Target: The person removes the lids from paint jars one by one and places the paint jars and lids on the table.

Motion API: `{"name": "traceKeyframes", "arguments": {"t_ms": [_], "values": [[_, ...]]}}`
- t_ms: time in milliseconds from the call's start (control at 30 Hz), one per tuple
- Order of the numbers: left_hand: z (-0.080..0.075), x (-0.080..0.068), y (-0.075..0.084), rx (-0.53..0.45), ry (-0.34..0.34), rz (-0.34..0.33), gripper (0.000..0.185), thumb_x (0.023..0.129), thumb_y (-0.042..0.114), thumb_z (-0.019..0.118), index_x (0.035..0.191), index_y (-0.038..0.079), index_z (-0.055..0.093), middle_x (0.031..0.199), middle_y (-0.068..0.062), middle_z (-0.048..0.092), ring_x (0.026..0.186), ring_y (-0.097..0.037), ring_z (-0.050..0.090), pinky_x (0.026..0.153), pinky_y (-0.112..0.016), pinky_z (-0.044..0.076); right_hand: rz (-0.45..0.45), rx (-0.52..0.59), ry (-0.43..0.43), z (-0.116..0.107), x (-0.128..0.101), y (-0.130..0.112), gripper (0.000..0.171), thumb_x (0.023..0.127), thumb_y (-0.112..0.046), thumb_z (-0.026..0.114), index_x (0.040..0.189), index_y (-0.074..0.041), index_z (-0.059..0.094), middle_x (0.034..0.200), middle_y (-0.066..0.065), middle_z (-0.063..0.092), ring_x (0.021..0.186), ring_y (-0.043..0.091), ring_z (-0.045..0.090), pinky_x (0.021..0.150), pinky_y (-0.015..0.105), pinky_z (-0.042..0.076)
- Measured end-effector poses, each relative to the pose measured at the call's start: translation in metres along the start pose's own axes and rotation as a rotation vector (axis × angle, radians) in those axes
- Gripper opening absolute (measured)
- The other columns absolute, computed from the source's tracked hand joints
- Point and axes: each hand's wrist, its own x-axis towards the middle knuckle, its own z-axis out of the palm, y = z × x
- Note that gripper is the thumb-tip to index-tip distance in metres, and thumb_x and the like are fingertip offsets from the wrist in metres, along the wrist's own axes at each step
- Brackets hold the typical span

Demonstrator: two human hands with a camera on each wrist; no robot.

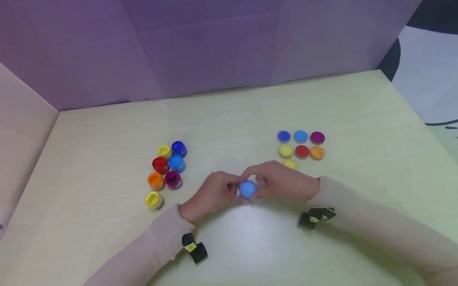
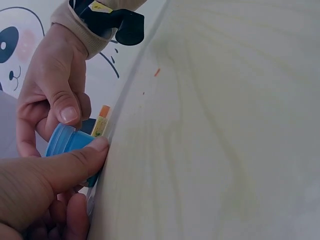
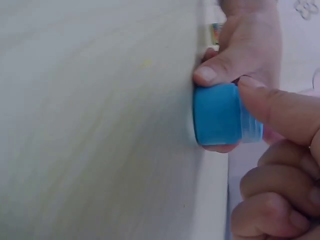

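Observation:
Between both hands, just above the table's middle, is a small light-blue paint jar (image 1: 247,189) with its lid on. My left hand (image 1: 215,192) grips the jar's blue body (image 3: 217,115) low down, thumb on the near side. From the other side my right hand (image 1: 280,182) pinches the pale-blue lid (image 3: 251,125) between thumb and forefinger. Its other fingers (image 3: 275,200) are curled in the right wrist view. In the left wrist view the jar (image 2: 75,141) lies between the left thumb (image 2: 75,165) and the right thumb (image 2: 68,112).
Left of the hands stand several uncapped paint jars, among them a red jar (image 1: 160,165), an orange jar (image 1: 156,181) and a yellow jar (image 1: 154,200). Several loose lids, including a red lid (image 1: 302,151) and a purple lid (image 1: 317,137), lie at right. A purple wall (image 1: 210,39) borders the table's back.

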Motion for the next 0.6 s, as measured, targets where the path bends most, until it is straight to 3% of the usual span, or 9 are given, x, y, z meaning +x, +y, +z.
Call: {"name": "traceKeyframes", "arguments": {"t_ms": [67, 167, 433, 600], "values": [[0.0, 0.0, 0.0, -0.001, 0.001, 0.007, 0.018, 0.078, 0.021, 0.078, 0.093, 0.013, 0.072, 0.057, 0.004, 0.047, 0.063, -0.014, 0.047, 0.061, -0.023, 0.037, -0.006, 0.042, -0.013, -0.002, -0.001, 0.002, 0.036, 0.083, -0.012, 0.072, 0.118, -0.015, 0.064, 0.059, -0.007, 0.027, 0.054, 0.01, 0.031, 0.055, 0.023, 0.029], [0.0, 0.0, 0.001, -0.004, -0.006, 0.012, 0.019, 0.079, 0.019, 0.077, 0.096, 0.013, 0.072, 0.057, 0.004, 0.046, 0.063, -0.013, 0.047, 0.063, -0.022, 0.038, 0.036, 0.069, -0.012, -0.001, -0.002, 0.002, 0.039, 0.082, -0.012, 0.073, 0.119, -0.015, 0.062, 0.059, -0.007, 0.031, 0.055, 0.01, 0.035, 0.057, 0.023, 0.031], [-0.001, -0.002, 0.003, -0.027, -0.019, -0.034, 0.032, 0.083, 0.015, 0.073, 0.114, 0.015, 0.069, 0.058, 0.003, 0.046, 0.064, -0.015, 0.047, 0.063, -0.024, 0.038, 0.185, -0.052, 0.14, 0.02, -0.007, -0.014, 0.043, 0.08, -0.032, 0.075, 0.103, -0.008, 0.047, 0.054, -0.006, 0.036, 0.046, 0.007, 0.033, 0.047, 0.019, 0.027], [0.0, -0.001, 0.001, -0.042, -0.021, -0.044, 0.034, 0.083, 0.016, 0.073, 0.117, 0.016, 0.068, 0.058, 0.002, 0.046, 0.063, -0.015, 0.047, 0.062, -0.023, 0.037, 0.251, -0.044, 0.165, 0.024, -0.007, -0.018, 0.042, 0.08, -0.034, 0.075, 0.096, -0.008, 0.045, 0.055, -0.006, 0.033, 0.047, 0.008, 0.032, 0.047, 0.02, 0.025]]}}
